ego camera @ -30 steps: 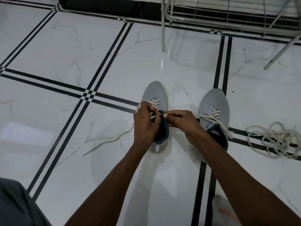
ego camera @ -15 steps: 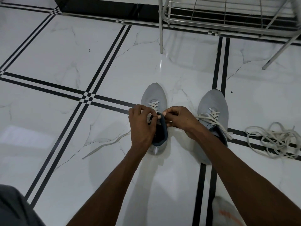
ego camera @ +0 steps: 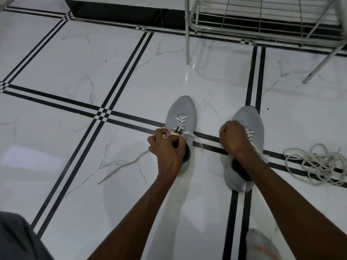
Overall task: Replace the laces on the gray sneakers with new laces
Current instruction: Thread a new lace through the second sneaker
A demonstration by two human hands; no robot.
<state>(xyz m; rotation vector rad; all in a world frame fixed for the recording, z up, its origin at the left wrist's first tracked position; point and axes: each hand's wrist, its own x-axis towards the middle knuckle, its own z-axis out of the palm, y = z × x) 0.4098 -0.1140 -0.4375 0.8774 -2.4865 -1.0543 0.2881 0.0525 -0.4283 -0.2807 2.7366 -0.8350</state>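
Two gray sneakers stand side by side on the tiled floor, toes pointing away from me. The left sneaker (ego camera: 180, 111) carries a partly threaded white lace (ego camera: 181, 122). My left hand (ego camera: 165, 149) pinches that lace at the shoe's left side, and its tail (ego camera: 124, 166) trails across the floor to the left. My right hand (ego camera: 231, 139) is curled into a fist over the right sneaker (ego camera: 250, 119), which is laced in white. A blurred lace strand (ego camera: 197, 142) runs from the left shoe's top eyelet toward this fist.
A loose tangle of white laces (ego camera: 315, 164) lies on the floor to the right of the shoes. A metal wire rack (ego camera: 244, 32) stands behind them, one leg (ego camera: 187, 34) just beyond the left shoe. My socked foot (ego camera: 261, 244) shows at the bottom right.
My right hand has pulled away from the left sneaker's tongue to the right, over the right sneaker. My left hand stays at the left shoe. The camera has moved closer.
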